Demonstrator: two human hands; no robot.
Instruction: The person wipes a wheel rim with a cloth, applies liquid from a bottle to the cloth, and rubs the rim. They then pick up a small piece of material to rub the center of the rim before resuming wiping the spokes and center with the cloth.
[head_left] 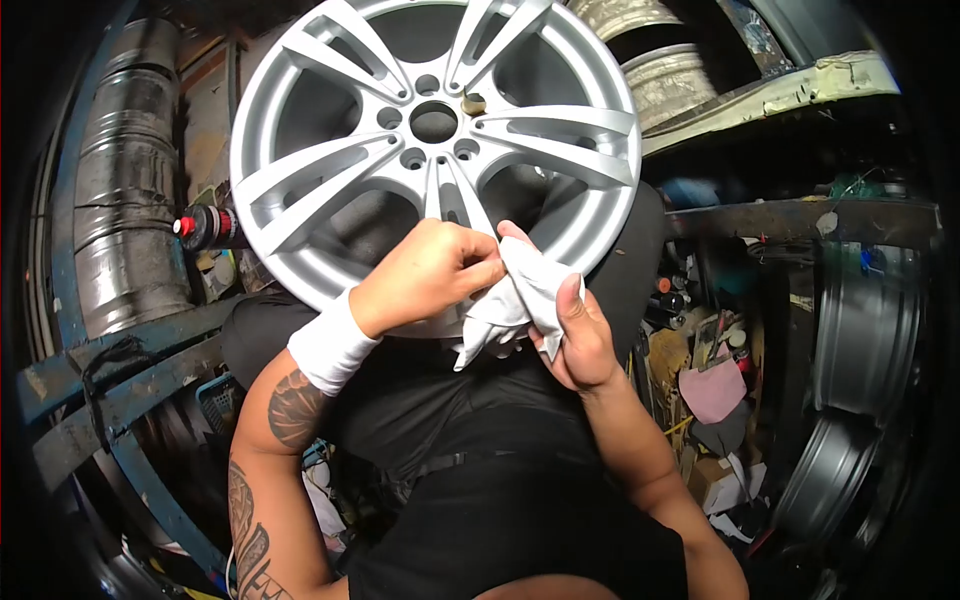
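Observation:
A silver alloy wheel rim [262,130] with paired spokes lies face up across my knees. Over its near edge, a crumpled white cloth [535,285] is spread between my hands. My left hand [432,272], with a white band [333,343] round its wrist, is closed with its fingertips pinching the cloth's left side. On the other side my right hand [580,335] holds the cloth, thumb in front and fingers mostly hidden behind it. A small tan piece [473,103] sits at one of the rim's bolt holes.
Bare metal rims [135,190] are stacked at the left behind a blue metal frame [160,330]. A dark bottle with a red cap [210,228] stands beside the wheel. More rims [865,320] stand at the right, near cluttered papers and parts [710,385].

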